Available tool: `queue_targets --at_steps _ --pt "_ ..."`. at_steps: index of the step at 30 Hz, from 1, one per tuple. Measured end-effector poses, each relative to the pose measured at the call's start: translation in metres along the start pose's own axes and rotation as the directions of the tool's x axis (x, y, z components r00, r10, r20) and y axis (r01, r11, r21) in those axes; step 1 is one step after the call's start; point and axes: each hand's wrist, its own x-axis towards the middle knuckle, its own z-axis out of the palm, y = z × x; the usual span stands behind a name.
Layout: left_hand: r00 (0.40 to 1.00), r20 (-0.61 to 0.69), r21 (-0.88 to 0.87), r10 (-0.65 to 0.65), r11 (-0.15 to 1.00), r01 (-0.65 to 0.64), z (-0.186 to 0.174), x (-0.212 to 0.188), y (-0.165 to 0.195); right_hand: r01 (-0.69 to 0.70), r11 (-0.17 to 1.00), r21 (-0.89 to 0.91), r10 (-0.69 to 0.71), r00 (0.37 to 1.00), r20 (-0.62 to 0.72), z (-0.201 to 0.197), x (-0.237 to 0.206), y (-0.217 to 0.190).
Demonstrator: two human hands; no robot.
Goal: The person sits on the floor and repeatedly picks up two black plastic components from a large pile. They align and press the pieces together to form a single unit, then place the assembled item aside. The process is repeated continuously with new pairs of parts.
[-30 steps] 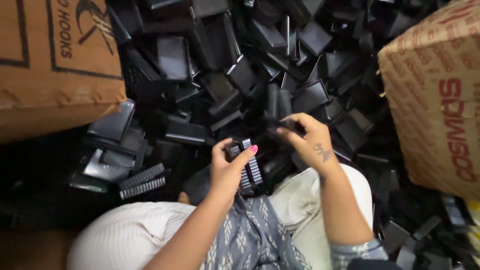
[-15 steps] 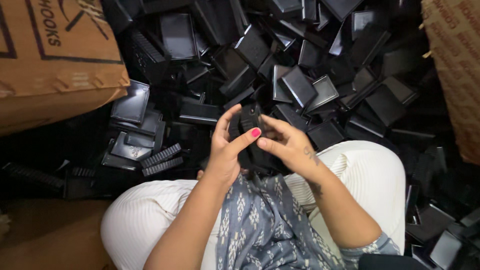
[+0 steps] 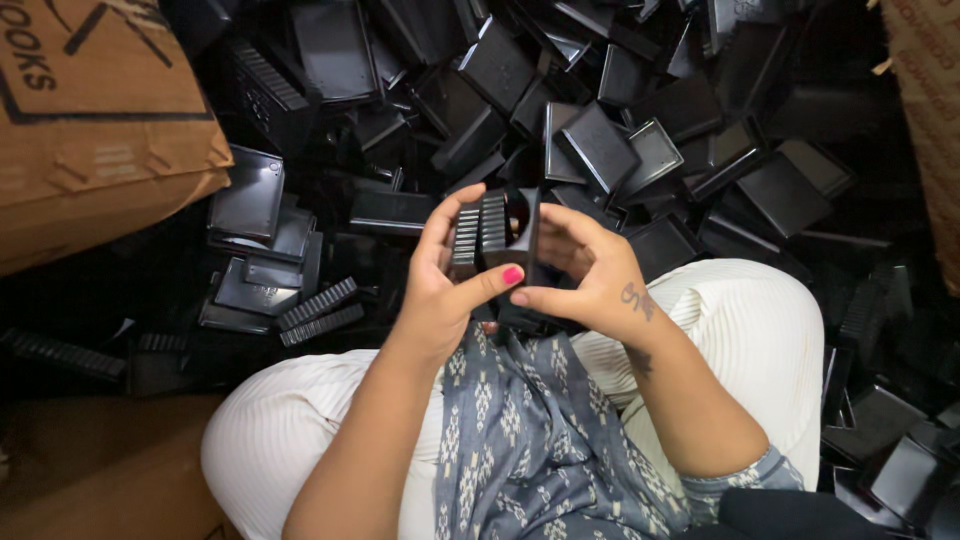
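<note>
1. Brown cardboard box (image 3: 95,120) fills the upper left corner; it sits closer to that corner and shows more of its face than half a second ago, as the view has drawn nearer to the hands.
2. Black ribbed strips (image 3: 318,310) lie on the floor left of the knees, beside shallow black square trays (image 3: 250,200); they keep their places from the earlier picture.
3. Left hand (image 3: 445,290) is raised in front of the lap, fingers curled shut around a black ribbed comb-like piece (image 3: 478,225). Its thumb, with a pink nail, now reaches across to the right hand; before, it pressed on top of the part.
4. Comb-like piece stands upright between the two hands, its ridged face to the camera, touching the black square housing (image 3: 525,225) just to its right.
5. Right hand (image 3: 590,275) clamps on that housing from the right and below, fingers wrapped behind it, thumb at the front. The hands are higher and closer together than before.
6. Heap of black plastic parts (image 3: 650,140) spreads across the top and right, with a second cardboard box (image 3: 925,110) at the right edge.
</note>
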Motion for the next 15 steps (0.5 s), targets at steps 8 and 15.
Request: queue_targets --at_steps 8,15 --pt "0.993 0.073 0.197 -0.093 0.977 0.077 0.001 -0.01 0.012 -0.048 0.999 -0.011 0.049 0.995 0.089 0.005 -0.007 -0.007" --pt "0.994 0.051 0.111 0.097 0.989 -0.102 0.006 -0.008 0.002 0.027 0.993 -0.118 -0.076 0.898 -0.434 -0.018 -0.021 -0.025"
